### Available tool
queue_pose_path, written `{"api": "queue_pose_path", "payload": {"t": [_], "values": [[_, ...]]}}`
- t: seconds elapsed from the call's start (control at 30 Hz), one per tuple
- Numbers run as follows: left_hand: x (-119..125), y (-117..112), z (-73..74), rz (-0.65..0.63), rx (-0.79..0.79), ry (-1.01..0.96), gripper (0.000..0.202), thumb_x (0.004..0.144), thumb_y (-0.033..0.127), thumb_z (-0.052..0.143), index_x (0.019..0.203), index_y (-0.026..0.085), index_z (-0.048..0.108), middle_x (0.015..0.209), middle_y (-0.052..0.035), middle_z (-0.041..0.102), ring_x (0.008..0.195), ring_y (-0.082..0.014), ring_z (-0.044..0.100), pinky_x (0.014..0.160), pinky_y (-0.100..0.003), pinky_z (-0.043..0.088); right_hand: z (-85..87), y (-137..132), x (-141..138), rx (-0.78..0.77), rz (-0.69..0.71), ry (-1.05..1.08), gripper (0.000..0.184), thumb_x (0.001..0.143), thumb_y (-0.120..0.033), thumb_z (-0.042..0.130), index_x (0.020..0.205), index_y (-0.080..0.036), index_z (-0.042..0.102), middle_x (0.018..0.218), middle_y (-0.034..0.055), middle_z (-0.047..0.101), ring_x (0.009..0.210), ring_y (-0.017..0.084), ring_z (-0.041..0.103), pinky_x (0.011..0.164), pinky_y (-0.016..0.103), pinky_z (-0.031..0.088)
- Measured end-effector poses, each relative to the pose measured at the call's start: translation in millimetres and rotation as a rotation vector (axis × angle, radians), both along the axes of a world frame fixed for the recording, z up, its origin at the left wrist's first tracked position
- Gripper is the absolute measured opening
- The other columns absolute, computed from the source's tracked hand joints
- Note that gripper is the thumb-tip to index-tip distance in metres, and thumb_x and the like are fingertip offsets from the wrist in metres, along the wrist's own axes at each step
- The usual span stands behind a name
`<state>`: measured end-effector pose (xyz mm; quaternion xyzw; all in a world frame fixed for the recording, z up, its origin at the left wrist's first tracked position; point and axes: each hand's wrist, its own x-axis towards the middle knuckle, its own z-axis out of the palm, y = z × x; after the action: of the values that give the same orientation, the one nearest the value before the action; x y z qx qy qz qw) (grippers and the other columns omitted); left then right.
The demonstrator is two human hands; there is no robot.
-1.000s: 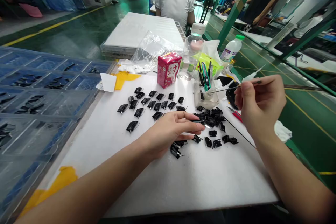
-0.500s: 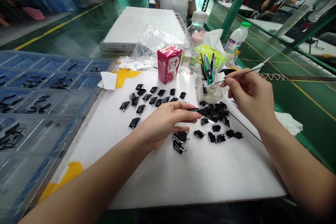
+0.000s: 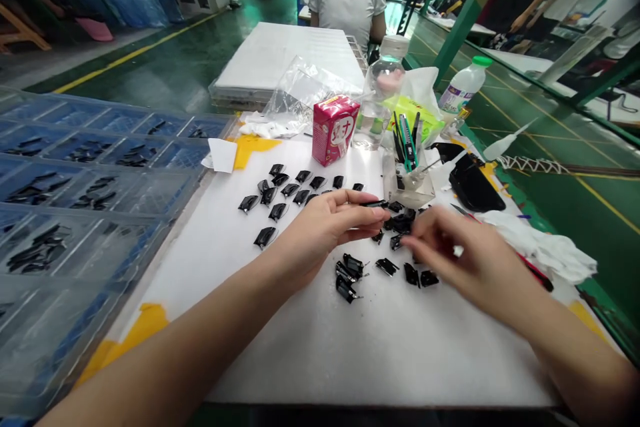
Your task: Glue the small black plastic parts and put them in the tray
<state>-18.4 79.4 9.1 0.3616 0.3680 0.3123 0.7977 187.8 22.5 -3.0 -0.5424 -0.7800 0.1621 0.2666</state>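
Several small black parts (image 3: 350,270) lie scattered on a white foam board (image 3: 320,340), some set out in rows (image 3: 295,188) at the back. My left hand (image 3: 330,227) hovers over the board with thumb and fingers pinched on one small black part (image 3: 374,203). My right hand (image 3: 457,255) is low over the loose pile (image 3: 400,221), palm down and smeared by motion, so its fingers do not show clearly. No tool shows in it.
A clear cup of pens and tools (image 3: 407,170), a red carton (image 3: 334,128), a water bottle (image 3: 377,100), a green-capped bottle (image 3: 463,88) and plastic bags stand at the back. Blue compartment trays (image 3: 85,187) of black parts fill the left. White cloth (image 3: 545,247) lies right. A person in white sits ahead.
My right hand came down from beside the cup, where it pinched a thin rod, to the pile of parts; the rod is gone from it. The left hand barely moved.
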Motion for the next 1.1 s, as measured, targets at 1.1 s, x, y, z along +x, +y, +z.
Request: {"api": "queue_pose_path", "payload": {"t": [1.1], "values": [[0, -10, 4.8, 0.036, 0.447, 0.187, 0.017, 0.088, 0.020, 0.067, 0.105, 0.016, 0.064, 0.092, -0.0019, 0.077, 0.094, -0.0134, 0.073, 0.082, -0.017, 0.056, -5.1, -20, -8, 0.335, 0.200, -0.159, 0.012, 0.091, -0.007, 0.054, 0.097, -0.016, 0.057, 0.090, 0.0051, 0.063, 0.081, 0.014, 0.060, 0.069, 0.025, 0.049]]}}
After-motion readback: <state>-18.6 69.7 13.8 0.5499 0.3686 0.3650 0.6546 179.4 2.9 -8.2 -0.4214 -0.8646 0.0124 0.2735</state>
